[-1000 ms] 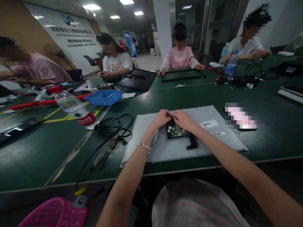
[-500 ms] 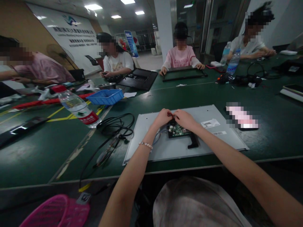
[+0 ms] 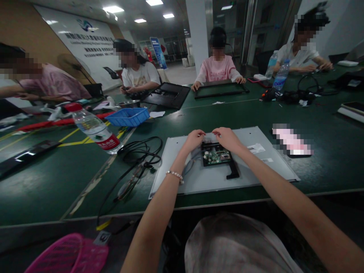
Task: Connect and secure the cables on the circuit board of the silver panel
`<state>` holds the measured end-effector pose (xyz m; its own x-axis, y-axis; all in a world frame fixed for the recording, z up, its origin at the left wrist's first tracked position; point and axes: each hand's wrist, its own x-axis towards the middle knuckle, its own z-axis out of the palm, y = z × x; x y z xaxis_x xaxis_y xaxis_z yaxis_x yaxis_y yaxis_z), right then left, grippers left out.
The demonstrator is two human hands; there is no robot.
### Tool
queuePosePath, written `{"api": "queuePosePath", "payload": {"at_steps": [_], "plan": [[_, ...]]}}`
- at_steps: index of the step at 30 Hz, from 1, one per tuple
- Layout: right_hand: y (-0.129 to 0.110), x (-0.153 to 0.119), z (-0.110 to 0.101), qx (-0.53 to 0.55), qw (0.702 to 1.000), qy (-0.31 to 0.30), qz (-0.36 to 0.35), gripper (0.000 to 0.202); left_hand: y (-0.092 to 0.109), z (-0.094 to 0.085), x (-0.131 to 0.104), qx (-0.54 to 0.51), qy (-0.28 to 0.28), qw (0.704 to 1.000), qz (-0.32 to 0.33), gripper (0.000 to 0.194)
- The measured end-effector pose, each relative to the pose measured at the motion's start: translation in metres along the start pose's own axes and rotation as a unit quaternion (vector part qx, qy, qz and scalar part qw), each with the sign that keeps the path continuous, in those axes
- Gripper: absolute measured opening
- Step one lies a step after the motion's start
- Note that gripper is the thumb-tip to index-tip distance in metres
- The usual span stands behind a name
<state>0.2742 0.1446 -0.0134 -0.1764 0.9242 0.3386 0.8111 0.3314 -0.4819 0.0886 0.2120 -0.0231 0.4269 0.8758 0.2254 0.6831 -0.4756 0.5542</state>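
A grey metal panel (image 3: 173, 167) lies flat on the table before me. On it sits a green circuit board (image 3: 217, 154) in a black frame (image 3: 233, 170) with an arm jutting toward me. My left hand (image 3: 195, 139) is over the frame's far left corner, its fingers bent in a pinch. My right hand (image 3: 226, 138) is at the far right of the frame, thumb and fingers bent together. A small gap parts the two hands. Whatever is in the fingertips is too small to make out. Thin grey wires (image 3: 193, 161) run left from the board.
Left of the panel are a coiled black cable (image 3: 142, 148), eyeglasses (image 3: 129, 185), a water bottle (image 3: 98, 131) and a blue tray (image 3: 127, 116). A phone (image 3: 292, 140) lies to the right. Co-workers sit around the table; one touches a black bezel (image 3: 222, 91).
My hands have moved apart from their meeting point above the board's far edge. More of the board and frame now shows between them.
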Motion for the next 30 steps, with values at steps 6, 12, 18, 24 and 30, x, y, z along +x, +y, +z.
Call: {"api": "queuePosePath", "payload": {"at_steps": [6, 12, 18, 24, 30], "plan": [[0.021, -0.001, -0.008, -0.034, 0.998, -0.011, 0.053, 0.032, 0.003, -0.002, -0.004, -0.007, -0.003, 1.000, 0.006, 0.023], [0.027, -0.001, -0.005, -0.044, 0.996, -0.024, 0.070, 0.030, 0.005, 0.000, -0.004, 0.000, -0.018, 1.000, 0.006, 0.022], [0.024, -0.002, -0.001, -0.052, 0.996, -0.027, 0.071, 0.031, 0.011, 0.007, -0.007, 0.009, -0.036, 0.999, 0.005, 0.021], [0.021, -0.004, -0.001, -0.049, 0.996, -0.035, 0.070, 0.033, 0.012, 0.012, -0.006, 0.018, -0.026, 1.000, 0.002, 0.012], [0.021, -0.004, 0.000, -0.051, 0.995, -0.043, 0.073, 0.034, 0.013, 0.012, -0.006, 0.002, -0.028, 0.999, 0.017, 0.005]]}}
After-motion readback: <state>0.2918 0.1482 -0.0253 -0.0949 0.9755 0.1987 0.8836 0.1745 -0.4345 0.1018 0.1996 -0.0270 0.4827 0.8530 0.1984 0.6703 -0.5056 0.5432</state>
